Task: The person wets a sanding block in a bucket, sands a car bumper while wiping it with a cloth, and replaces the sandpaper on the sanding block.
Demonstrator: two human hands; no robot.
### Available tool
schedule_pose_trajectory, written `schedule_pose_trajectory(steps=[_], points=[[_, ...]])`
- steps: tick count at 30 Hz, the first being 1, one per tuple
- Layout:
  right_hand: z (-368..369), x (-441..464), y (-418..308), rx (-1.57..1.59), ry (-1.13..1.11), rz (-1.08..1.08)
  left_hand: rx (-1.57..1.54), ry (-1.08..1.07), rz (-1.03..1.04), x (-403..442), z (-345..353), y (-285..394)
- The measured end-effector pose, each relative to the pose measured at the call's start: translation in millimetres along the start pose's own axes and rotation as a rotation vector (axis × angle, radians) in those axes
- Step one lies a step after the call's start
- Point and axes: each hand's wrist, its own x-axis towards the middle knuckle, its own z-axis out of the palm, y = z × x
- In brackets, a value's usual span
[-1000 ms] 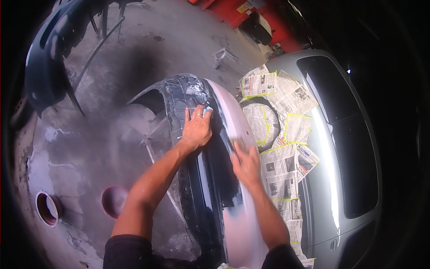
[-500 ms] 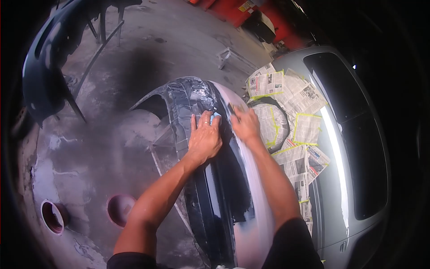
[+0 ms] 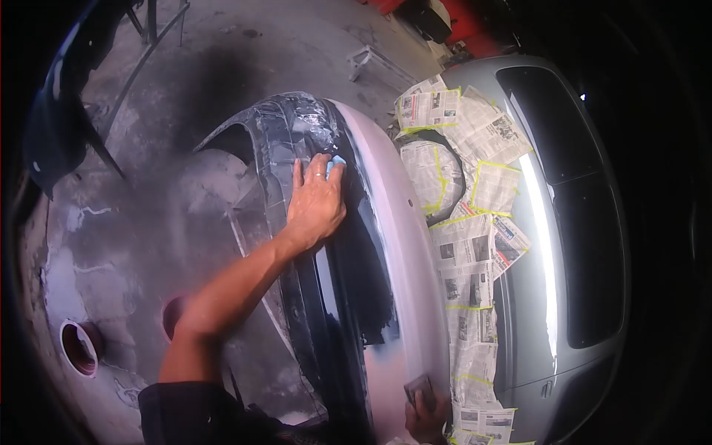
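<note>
A long curved bumper, black on its left part and pale pink along its right, stretches down the middle. My left hand rests on the black surface near its far end, fingers closed round a small light-blue item. At the near end, low in the view, my right hand grips a dark flat block against the pink surface. Scuffed whitish patches show on the bumper's far end.
Right of the bumper stands a silver car with taped newspaper on its side. Two reddish round containers are on the floor at the left. Another dark bumper is at the upper left, a metal stand beyond.
My right hand has swept with the block from the far part of the bumper to its near end. My left hand has stayed at the same spot on the bumper while the view shifted.
</note>
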Motion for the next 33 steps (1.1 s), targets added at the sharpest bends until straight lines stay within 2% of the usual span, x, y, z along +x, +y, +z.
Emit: schedule_pose_trajectory(steps=[1,5,6,8,9,10,12,13,14,17,19,20,23,25,27,30,32,33], points=[[1,36,-4,0.037,-0.009,-0.033,-0.002,0.012,0.009,0,1,-1],[59,331,-17,0.177,0.156,-0.167,-0.008,0.064,0.004,1,8,-4],[73,394,-22,0.163,0.097,-0.120,-0.006,0.055,0.000,-3,8,-8],[111,496,-18,0.122,0.156,-0.128,-0.030,0.091,0.007,2,7,-4],[120,514,-15,0.075,0.100,-0.090,-0.027,0.075,-0.024,3,8,-4],[119,526,-17,0.034,0.066,-0.063,-0.012,0.094,0.003,5,8,-6],[107,469,-11,0.147,0.115,-0.132,0.008,0.125,0.025,1,11,-8],[84,414,-16,0.195,0.065,-0.073,0.000,0.121,0.022,4,12,-9],[70,345,-17,0.177,0.151,-0.100,-0.014,0.101,0.012,0,11,-8],[6,121,-28,0.146,0.060,-0.018,-0.018,0.036,-0.001,-1,2,-4],[-2,-15,-25,-0.004,0.077,0.079,0.012,0.040,-0.010,3,1,2],[1,-49,-18,0.019,0.102,0.084,0.035,0.029,-0.028,0,1,3],[6,1,-10,0.112,0.065,0.081,0.014,0.032,-0.019,0,-1,4],[14,149,-15,0.192,0.084,0.006,-0.003,0.004,-0.021,2,-2,3],[52,310,-14,0.176,0.160,-0.106,-0.025,0.064,0.003,1,3,-1],[110,520,-24,0.033,0.084,-0.081,-0.036,0.105,-0.014,2,14,-3],[117,534,-35,0.048,0.152,-0.090,-0.026,0.106,-0.005,2,8,-5],[121,506,-30,0.043,0.116,-0.065,-0.022,0.099,-0.020,-5,10,-4]])
